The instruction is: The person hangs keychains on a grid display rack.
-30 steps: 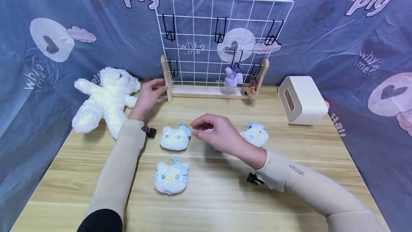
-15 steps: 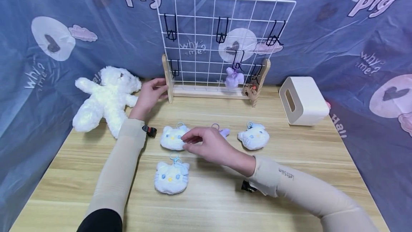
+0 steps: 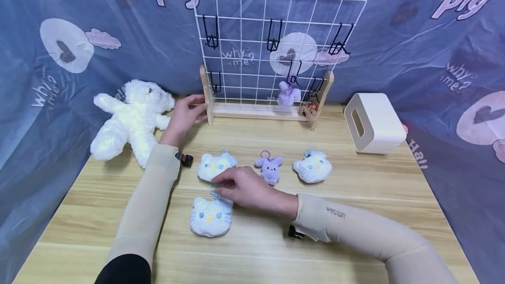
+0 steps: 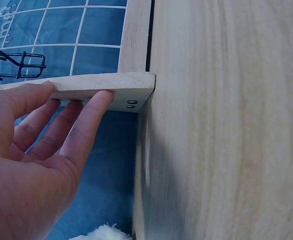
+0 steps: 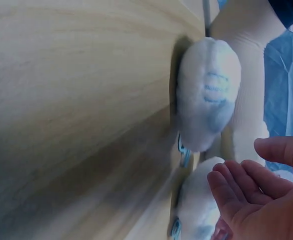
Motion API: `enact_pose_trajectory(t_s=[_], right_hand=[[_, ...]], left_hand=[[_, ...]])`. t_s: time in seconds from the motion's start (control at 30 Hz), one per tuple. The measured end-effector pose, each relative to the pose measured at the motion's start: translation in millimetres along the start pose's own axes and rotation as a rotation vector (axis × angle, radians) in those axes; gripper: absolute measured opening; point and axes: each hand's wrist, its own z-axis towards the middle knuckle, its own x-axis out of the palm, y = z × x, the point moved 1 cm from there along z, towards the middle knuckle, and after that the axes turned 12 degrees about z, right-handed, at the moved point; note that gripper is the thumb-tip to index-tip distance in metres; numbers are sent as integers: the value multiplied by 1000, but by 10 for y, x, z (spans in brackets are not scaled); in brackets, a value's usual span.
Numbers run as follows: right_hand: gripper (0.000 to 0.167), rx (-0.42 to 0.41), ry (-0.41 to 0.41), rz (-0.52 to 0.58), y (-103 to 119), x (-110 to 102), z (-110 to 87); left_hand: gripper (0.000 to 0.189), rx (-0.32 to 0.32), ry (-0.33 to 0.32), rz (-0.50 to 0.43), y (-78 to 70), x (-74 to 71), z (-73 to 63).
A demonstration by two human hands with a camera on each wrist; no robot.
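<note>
My left hand [image 3: 185, 114] is at the left wooden post [image 4: 104, 81] of a white wire grid rack [image 3: 276, 51], its fingertips touching the post's outer side. My right hand [image 3: 246, 187] hovers over the table; its thumb and fingers are apart with nothing between them. Beneath its fingertips is the blue key ring of a white plush cat-head keychain [image 3: 210, 219]. Another white cat-head keychain [image 3: 213, 165] lies just beyond, partly overlapped by the hand. A purple plush bunny keychain [image 3: 270, 171] and a third cat-head keychain [image 3: 313, 168] lie to the right.
A purple plush keychain [image 3: 289, 94] and a brown one [image 3: 307, 109] hang from black hooks [image 3: 274, 43] on the grid. A white teddy bear [image 3: 132, 119] lies at the left. At the right stands a white box [image 3: 375, 122] with an oval slot.
My right hand has moved left and toward me, from beside the upper cat-head keychain to above the lower one's ring, uncovering the purple bunny. My left hand stays at the post.
</note>
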Motion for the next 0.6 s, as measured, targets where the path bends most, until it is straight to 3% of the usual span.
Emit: enact_pose_trajectory(t_s=[0.3, 0.6], right_hand=[[31, -25, 42, -58, -16, 136, 67], [33, -24, 21, -156, -42, 217, 65]], left_hand=[[44, -2, -6, 9, -31, -2, -20], [45, -9, -4, 21, -29, -11, -13]])
